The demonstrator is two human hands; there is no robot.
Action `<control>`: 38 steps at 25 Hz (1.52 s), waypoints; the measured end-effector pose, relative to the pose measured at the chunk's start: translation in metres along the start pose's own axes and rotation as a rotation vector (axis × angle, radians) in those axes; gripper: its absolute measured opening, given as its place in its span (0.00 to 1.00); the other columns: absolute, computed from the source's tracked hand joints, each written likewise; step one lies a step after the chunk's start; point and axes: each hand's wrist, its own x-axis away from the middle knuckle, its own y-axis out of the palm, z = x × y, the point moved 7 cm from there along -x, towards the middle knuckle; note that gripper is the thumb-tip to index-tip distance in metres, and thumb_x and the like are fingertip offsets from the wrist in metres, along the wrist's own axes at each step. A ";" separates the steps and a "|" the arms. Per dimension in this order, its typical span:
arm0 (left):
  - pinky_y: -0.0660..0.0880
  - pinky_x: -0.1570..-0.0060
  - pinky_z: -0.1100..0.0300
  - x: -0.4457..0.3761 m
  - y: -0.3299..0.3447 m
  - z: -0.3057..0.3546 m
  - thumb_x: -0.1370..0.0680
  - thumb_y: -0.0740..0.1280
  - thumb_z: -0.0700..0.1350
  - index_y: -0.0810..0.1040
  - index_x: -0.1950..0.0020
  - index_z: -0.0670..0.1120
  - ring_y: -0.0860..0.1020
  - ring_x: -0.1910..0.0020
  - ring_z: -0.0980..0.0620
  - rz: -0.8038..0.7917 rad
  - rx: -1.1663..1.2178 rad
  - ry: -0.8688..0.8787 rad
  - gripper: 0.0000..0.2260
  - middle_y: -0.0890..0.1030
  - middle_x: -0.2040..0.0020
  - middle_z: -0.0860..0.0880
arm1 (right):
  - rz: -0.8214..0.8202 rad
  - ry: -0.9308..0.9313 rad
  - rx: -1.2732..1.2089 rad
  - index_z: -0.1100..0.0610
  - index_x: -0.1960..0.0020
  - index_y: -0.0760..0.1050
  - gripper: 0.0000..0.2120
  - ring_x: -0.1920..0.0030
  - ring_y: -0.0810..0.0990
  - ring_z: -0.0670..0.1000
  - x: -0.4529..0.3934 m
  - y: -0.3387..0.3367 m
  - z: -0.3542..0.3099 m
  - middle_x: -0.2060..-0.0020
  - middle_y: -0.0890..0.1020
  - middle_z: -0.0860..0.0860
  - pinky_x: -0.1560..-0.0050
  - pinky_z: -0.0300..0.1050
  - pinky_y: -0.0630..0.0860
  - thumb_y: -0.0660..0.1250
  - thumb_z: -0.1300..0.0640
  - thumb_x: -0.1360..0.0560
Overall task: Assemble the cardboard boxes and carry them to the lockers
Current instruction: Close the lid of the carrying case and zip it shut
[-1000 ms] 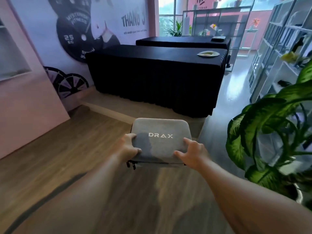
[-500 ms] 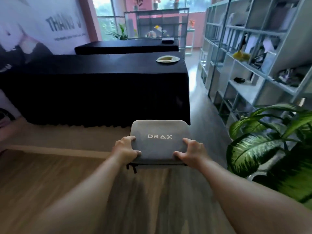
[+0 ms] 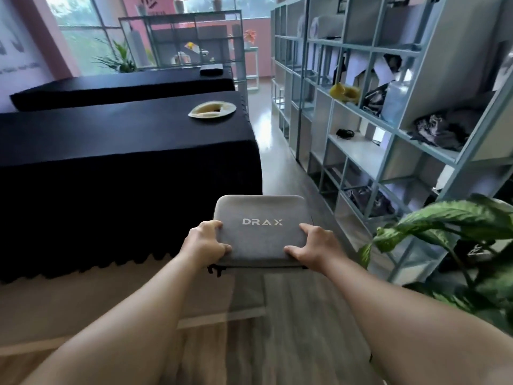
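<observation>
I carry a flat grey zip case [image 3: 261, 215] marked DRAX, held level out in front of me above the wooden floor. My left hand [image 3: 204, 244] grips its near left corner, thumb on top and fingers underneath. At the near right corner my right hand [image 3: 315, 245] grips the same way. A black zip pull hangs below the left corner. No cardboard box is in view.
A black-draped table [image 3: 116, 151] stands close on the left with a pale plate [image 3: 212, 110] on it; a second black table lies behind. Open grey shelving [image 3: 369, 129] lines the right wall. A leafy plant [image 3: 455, 232] juts in at the near right. An aisle runs between them.
The view has swung to the right: the wall poster slid out on the left and the shelving came in. The case stays gripped in both hands the same way.
</observation>
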 end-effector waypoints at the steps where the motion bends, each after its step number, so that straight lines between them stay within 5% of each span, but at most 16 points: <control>1: 0.75 0.43 0.59 -0.025 0.007 0.015 0.32 0.79 0.52 0.73 0.28 0.53 0.77 0.40 0.47 -0.011 0.003 0.010 0.34 0.79 0.38 0.45 | 0.011 0.020 -0.003 0.53 0.32 0.75 0.33 0.36 0.78 0.58 -0.023 -0.009 0.007 0.38 0.82 0.55 0.39 0.48 0.75 0.74 0.37 0.31; 18: 0.75 0.38 0.56 -0.442 0.132 0.240 0.34 0.78 0.53 0.74 0.30 0.56 0.78 0.39 0.45 -0.253 -0.017 0.298 0.33 0.80 0.38 0.45 | 0.171 0.355 -0.041 0.51 0.22 0.66 0.42 0.30 0.74 0.57 -0.375 -0.116 0.122 0.30 0.77 0.54 0.34 0.47 0.72 0.74 0.36 0.30; 24: 0.76 0.44 0.58 -0.545 0.186 0.310 0.32 0.77 0.51 0.75 0.32 0.56 0.78 0.45 0.46 -0.333 -0.024 0.356 0.28 0.79 0.45 0.47 | 0.196 0.424 -0.075 0.51 0.21 0.65 0.43 0.30 0.74 0.57 -0.479 -0.138 0.177 0.29 0.76 0.55 0.32 0.48 0.72 0.74 0.35 0.30; 38: 0.76 0.48 0.60 -0.761 0.342 0.491 0.32 0.76 0.49 0.73 0.29 0.55 0.78 0.41 0.44 -0.496 -0.177 0.519 0.32 0.79 0.38 0.45 | 0.203 0.678 -0.197 0.50 0.20 0.63 0.44 0.32 0.75 0.57 -0.681 -0.164 0.333 0.31 0.76 0.57 0.34 0.47 0.73 0.74 0.36 0.30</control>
